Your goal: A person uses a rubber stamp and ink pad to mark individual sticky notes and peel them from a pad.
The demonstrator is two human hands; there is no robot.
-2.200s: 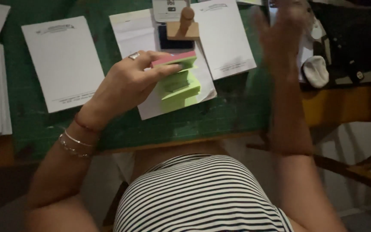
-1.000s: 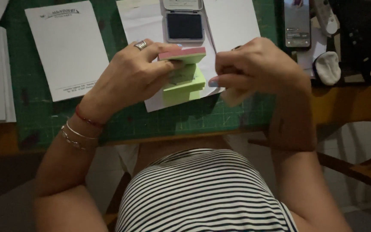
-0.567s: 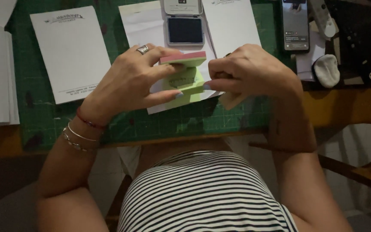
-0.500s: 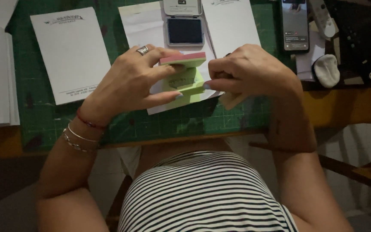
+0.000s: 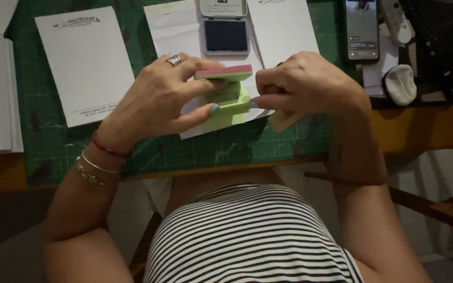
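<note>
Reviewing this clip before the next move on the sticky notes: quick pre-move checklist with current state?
1. Left hand grips the sticky note pad, pink top layer lifted by the fingers: ok.
2. Right hand has fingertips at the green sheet's edge: ok.
3. Single sheet separated: cannot tell, fingers hide the edge.
4. Ink pad open on the cutting mat, above the hands: ok.
5. Wooden piece under the right hand, only partly visible: cannot tell what it is.
6. Phone apart from the hands: ok.
</note>
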